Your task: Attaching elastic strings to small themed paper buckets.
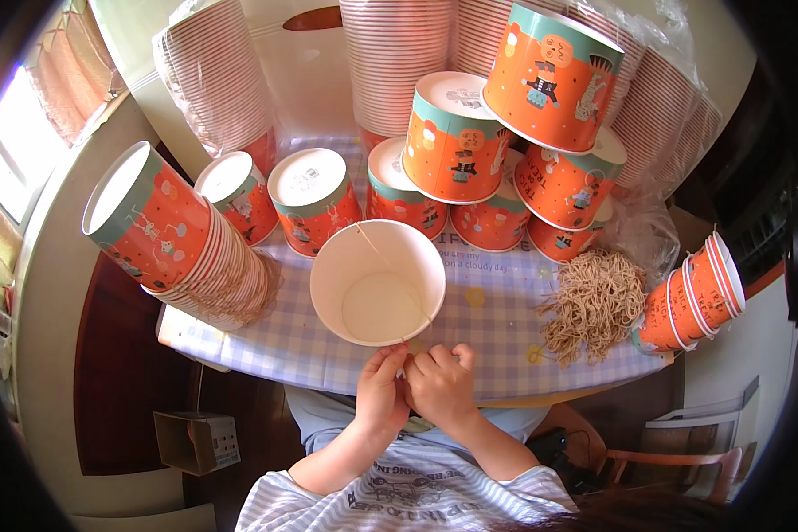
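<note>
An open paper bucket (328, 293), white inside, stands in front of me with its mouth tipped toward me. A thin tan cord (381, 251) hangs inside it, running from the far rim down toward the near right rim. Just below the near rim, my left hand (383, 390) is closed in a pinch, thumb and forefinger at the cord's near end. Close against it, my right hand (441, 383) is closed, its fingers curled at the same spot. The hands hide the cord's tip.
A pile of tan cords (594, 306) lies at the right, near nested orange buckets (692, 297). Upside-down orange and green buckets (457, 137) are stacked behind. A leaning bucket stack (168, 235) stands left, tall wrapped stacks (399, 66) at the back. A cardboard box (195, 442) sits below left.
</note>
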Demonstrator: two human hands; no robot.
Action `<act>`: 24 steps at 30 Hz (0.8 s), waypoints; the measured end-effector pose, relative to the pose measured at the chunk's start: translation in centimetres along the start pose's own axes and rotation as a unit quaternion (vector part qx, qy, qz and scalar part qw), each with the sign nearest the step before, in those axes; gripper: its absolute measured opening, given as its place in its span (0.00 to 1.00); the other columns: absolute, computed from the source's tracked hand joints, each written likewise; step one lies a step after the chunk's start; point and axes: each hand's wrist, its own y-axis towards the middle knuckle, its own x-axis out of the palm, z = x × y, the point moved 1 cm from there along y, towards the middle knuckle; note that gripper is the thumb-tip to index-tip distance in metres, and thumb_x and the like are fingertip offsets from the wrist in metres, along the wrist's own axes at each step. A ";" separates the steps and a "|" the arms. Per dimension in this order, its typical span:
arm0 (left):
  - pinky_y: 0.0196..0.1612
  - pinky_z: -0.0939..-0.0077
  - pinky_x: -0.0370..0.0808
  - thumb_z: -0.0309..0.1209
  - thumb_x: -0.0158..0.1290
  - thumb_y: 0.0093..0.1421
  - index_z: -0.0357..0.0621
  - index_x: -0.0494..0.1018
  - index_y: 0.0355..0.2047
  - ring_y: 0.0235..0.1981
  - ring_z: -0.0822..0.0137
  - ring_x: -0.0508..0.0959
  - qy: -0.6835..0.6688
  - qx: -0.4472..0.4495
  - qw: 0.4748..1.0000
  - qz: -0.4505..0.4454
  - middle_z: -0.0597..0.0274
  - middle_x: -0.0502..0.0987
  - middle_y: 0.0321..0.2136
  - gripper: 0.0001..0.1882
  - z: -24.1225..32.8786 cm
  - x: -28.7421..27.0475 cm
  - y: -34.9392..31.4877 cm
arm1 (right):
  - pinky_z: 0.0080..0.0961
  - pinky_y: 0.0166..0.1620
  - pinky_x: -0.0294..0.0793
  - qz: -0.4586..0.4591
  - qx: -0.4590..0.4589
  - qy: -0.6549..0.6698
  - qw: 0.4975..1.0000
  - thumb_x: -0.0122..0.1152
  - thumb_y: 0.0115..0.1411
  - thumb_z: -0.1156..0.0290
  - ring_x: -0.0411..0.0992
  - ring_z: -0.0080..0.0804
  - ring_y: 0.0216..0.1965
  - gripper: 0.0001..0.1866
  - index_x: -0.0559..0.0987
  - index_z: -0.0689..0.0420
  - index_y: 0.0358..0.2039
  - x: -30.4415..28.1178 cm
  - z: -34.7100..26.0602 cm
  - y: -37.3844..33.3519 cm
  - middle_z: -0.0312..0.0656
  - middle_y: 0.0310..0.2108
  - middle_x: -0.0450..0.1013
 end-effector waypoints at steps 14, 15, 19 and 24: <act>0.34 0.82 0.63 0.28 0.49 0.56 0.46 0.69 0.34 0.29 0.76 0.66 -0.046 -0.080 0.996 -0.015 0.71 0.69 0.27 0.05 1.0 -0.1 1.6 | 0.28 0.36 0.57 -0.057 -0.070 0.016 0.996 0.55 0.38 0.71 0.63 0.25 0.24 0.02 0.73 0.50 0.17 -0.9 0.6 0.3 0.30 0.15 0.62; 0.35 0.82 0.61 0.28 0.50 0.56 0.47 0.69 0.34 0.30 0.76 0.66 -0.015 -0.074 0.997 -0.007 0.71 0.70 0.28 0.06 1.1 -0.2 1.6 | 0.28 0.36 0.57 -0.046 -0.051 0.026 0.997 0.56 0.39 0.71 0.63 0.25 0.25 0.02 0.73 0.50 0.17 -0.7 0.8 0.1 0.30 0.15 0.62; 0.38 0.79 0.58 0.30 0.50 0.54 0.51 0.69 0.34 0.34 0.75 0.67 0.143 -0.019 0.989 -0.020 0.74 0.69 0.30 0.07 2.6 -0.9 0.7 | 0.28 0.37 0.58 -0.016 0.004 0.014 1.000 0.57 0.43 0.68 0.63 0.27 0.26 0.05 0.69 0.49 0.16 -1.8 1.5 0.5 0.32 0.17 0.63; 0.32 0.84 0.61 0.25 0.48 0.53 0.46 0.65 0.33 0.29 0.76 0.67 0.240 0.252 0.938 -0.006 0.69 0.67 0.28 0.06 5.9 -5.1 1.9 | 0.35 0.39 0.65 0.025 0.069 0.076 0.994 0.63 0.42 0.69 0.67 0.35 0.27 0.11 0.75 0.57 0.28 -4.3 3.0 1.1 0.38 0.22 0.66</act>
